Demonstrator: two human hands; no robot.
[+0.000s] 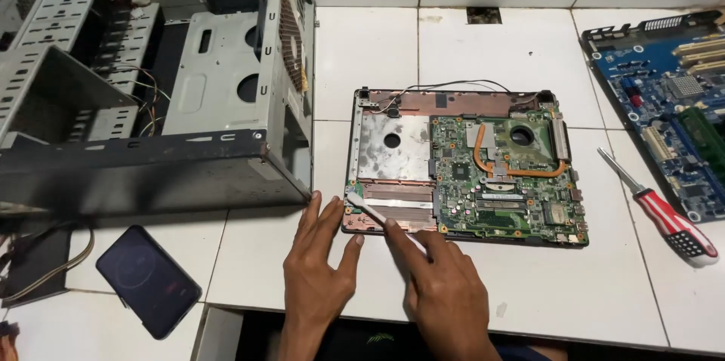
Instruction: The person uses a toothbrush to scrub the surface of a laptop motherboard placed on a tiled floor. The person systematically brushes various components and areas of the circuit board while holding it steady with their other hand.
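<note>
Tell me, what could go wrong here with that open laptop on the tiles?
1. The right hand holds a white brush on the bare laptop motherboard; hard strokes might knock small parts.
2. The loose black wires at the top edge could snag.
3. The red-handled screwdriver lies loose nearby and could roll onto the blue motherboard.

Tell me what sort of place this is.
Likely an informal computer repair bench: an opened laptop chassis on a white tiled surface, a gutted desktop case, a bare blue motherboard and a screwdriver.
</note>
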